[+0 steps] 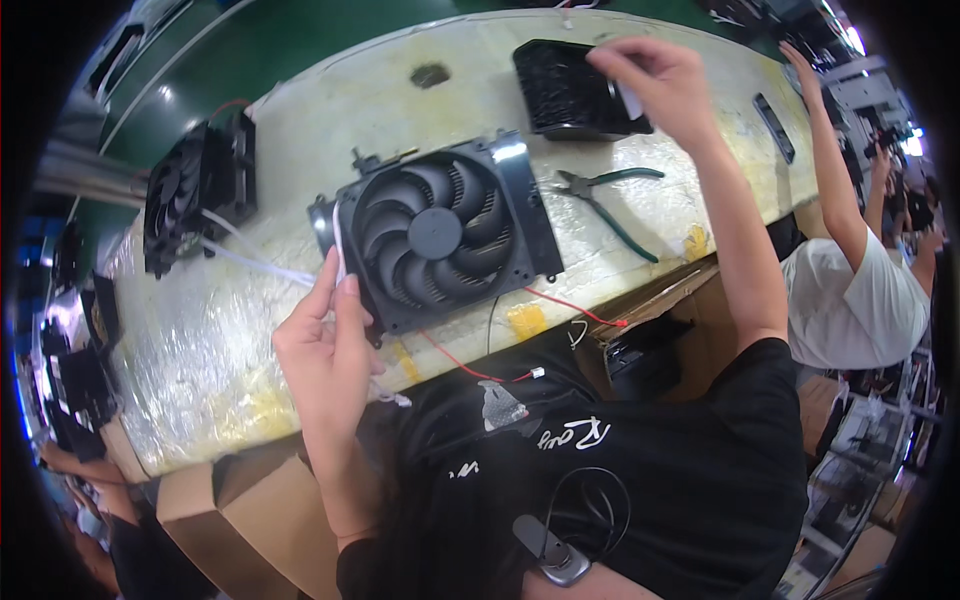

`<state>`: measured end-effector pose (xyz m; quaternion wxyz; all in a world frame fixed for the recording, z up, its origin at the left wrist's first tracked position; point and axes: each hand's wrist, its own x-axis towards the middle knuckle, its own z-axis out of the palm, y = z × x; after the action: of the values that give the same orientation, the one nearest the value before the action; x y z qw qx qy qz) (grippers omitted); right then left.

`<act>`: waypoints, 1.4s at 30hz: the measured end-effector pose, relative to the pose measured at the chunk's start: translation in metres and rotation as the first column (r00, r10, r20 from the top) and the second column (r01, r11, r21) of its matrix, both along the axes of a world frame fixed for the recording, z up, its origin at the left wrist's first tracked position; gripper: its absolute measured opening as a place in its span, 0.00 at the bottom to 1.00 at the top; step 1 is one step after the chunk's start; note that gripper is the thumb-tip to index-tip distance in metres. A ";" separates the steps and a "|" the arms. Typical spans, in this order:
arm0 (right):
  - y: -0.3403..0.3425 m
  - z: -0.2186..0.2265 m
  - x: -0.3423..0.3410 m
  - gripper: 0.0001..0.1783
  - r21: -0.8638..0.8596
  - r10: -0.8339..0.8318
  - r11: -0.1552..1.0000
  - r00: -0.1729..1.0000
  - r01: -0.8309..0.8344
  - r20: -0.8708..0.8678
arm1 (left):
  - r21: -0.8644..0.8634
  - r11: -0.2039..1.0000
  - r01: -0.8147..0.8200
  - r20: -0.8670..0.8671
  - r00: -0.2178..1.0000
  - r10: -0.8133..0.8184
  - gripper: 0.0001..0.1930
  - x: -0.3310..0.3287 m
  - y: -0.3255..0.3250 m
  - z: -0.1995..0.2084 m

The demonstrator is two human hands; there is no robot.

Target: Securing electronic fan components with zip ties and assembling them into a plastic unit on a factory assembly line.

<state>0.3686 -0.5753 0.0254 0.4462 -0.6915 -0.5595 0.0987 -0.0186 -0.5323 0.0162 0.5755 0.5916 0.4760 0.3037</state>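
Note:
A black cooling fan (435, 232) on a dark metal bracket lies on the wrapped worktable, blades facing up. At its left side, my left hand (330, 335) pinches a white cable (338, 235) between thumb and fingertips. My right hand (665, 90) is over the right edge of a black open box (570, 90) at the far side, thumb and fingers closed together. A pale piece shows just below those fingers, and what they hold cannot be made out. Red leads (580, 307) with small connectors trail from the fan's near side.
Green-handled pliers (610, 200) lie open right of the fan. Another fan assembly (195, 190) stands at the left with white cables running from it. A dark narrow object (773, 128) rests near the right end. Cardboard boxes (250, 510) sit below the near edge. Other people work on both sides.

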 end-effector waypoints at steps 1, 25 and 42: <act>0.000 0.006 -0.004 0.10 0.060 0.058 0.997 0.993 -0.052 -0.098 | 0.079 0.997 -0.014 -0.058 0.998 0.019 0.16 0.001 -0.003 -0.001; 0.070 0.040 -0.191 0.12 -0.118 0.480 0.837 0.820 -0.535 -0.312 | -0.048 0.998 -0.050 0.206 0.977 0.059 0.15 -0.021 -0.001 -0.017; 0.074 0.047 -0.191 0.13 -0.279 0.459 0.781 0.816 -0.559 -0.350 | -0.039 0.998 -0.040 0.221 0.974 0.048 0.15 -0.021 0.003 -0.018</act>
<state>0.1777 -0.5012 0.0728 0.3341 -0.5644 -0.6334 0.4108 -0.0400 -0.5295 -0.0018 0.6282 0.5333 0.4269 0.3724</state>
